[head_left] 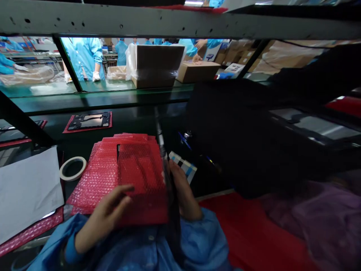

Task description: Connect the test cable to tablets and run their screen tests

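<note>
Probably light and slippery: soft red bubble wrap [141, 177] against a thin dark panel [171, 195], best held by its edges; left hand [104, 216] spread, right hand [183, 192] pinching the panel.

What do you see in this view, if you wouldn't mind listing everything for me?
bubble wrap sheets: a stack, exact count unclear, red, on the bench in front of the hands
tape roll: one, white, left of the bubble wrap
paper sheet: one, white, far left
black jig: one, black, on a red mat beyond the bubble wrap
cardboard boxes: two nearby, brown, on the conveyor
co-workers: several, blue gowns, beyond the conveyor
overhead crossbar: one, grey, across the top
left hand: one, over the bubble wrap
right hand: one, beside a dark slab
</note>
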Demonstrator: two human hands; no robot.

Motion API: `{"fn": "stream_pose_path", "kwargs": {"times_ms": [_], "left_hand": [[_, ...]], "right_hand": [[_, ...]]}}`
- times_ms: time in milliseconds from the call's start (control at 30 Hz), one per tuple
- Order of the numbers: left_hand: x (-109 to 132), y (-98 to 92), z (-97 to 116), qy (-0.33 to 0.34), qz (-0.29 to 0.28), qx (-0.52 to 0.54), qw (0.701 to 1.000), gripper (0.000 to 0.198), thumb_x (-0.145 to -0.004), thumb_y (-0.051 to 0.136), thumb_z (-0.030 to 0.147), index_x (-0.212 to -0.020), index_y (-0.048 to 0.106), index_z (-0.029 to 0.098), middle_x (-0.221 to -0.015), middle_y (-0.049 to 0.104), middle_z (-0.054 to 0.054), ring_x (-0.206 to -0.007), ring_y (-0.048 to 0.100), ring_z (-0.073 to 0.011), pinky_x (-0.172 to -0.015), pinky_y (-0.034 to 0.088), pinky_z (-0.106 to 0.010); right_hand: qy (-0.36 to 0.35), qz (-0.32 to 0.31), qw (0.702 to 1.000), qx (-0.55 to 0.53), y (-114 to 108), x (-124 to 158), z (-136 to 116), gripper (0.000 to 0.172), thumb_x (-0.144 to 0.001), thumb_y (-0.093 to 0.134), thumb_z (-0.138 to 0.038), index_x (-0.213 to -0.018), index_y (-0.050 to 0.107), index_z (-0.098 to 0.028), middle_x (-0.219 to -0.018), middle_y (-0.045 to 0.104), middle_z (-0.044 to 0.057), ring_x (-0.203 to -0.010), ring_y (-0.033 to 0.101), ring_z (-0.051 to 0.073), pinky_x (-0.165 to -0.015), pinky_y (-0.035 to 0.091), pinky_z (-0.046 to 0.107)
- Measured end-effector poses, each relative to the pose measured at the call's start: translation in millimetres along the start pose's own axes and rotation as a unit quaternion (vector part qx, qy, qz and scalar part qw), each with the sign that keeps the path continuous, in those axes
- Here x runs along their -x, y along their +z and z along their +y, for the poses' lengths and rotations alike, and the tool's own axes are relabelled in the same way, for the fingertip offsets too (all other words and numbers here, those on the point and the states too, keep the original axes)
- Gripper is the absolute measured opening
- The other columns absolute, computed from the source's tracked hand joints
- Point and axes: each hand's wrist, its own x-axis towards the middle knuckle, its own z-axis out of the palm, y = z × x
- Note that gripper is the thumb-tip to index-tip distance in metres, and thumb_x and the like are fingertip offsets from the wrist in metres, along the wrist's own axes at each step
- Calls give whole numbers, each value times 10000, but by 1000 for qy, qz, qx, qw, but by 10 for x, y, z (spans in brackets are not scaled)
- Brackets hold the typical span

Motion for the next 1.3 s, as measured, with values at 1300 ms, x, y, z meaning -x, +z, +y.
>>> {"fn": "stream_pose_path", "kwargs": {"times_ms": [1300], "left_hand": [[-864, 32, 66, -99, 193, 173, 961, 521, -590, 839, 370, -974, 524, 214, -764, 740, 1, -667, 713, -206, -546, 506, -263]], "right_hand": [[-245, 82, 854, 452, -123, 20, 565, 284, -973, 436, -336, -1043, 672, -195, -1042, 698, 117, -1037, 622, 262, -948, 505, 487]]}}
